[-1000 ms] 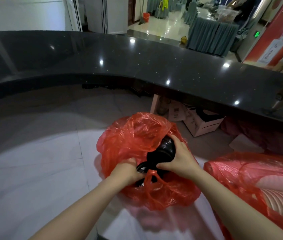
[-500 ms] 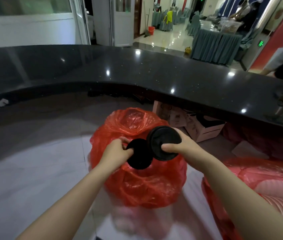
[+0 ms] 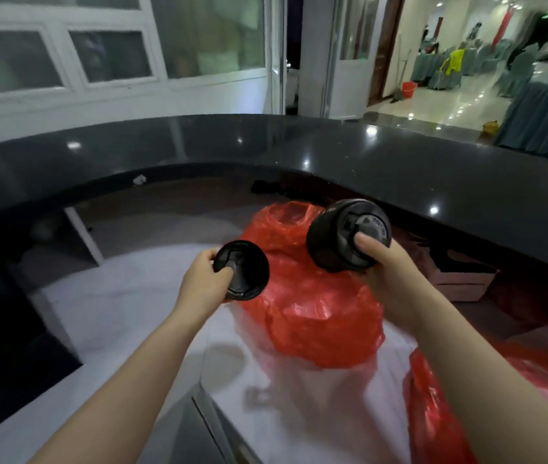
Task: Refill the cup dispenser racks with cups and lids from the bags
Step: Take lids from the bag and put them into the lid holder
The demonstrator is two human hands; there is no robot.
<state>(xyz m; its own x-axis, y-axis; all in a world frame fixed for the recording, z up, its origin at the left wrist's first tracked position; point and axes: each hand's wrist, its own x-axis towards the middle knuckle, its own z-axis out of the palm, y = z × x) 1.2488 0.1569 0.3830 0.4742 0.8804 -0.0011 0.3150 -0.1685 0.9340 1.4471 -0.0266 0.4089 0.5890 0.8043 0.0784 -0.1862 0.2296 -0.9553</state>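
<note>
A crumpled red plastic bag sits on the white floor in front of me. My right hand grips a thick stack of black lids, held above the bag's upper right with my thumb on the top lid. My left hand pinches a small black lid stack just left of the bag, thumb pressed on its face. A second red bag lies at the lower right, partly hidden by my right forearm. No dispenser rack is in view.
A curved black counter wraps around the far side. A cardboard box sits under it on the right. A dark cabinet stands at the left. Beyond the counter are white doors and a hall with draped tables.
Both hands pulled the black lids out of the red bag, lifted them and drew them apart. The view has tilted upward.
</note>
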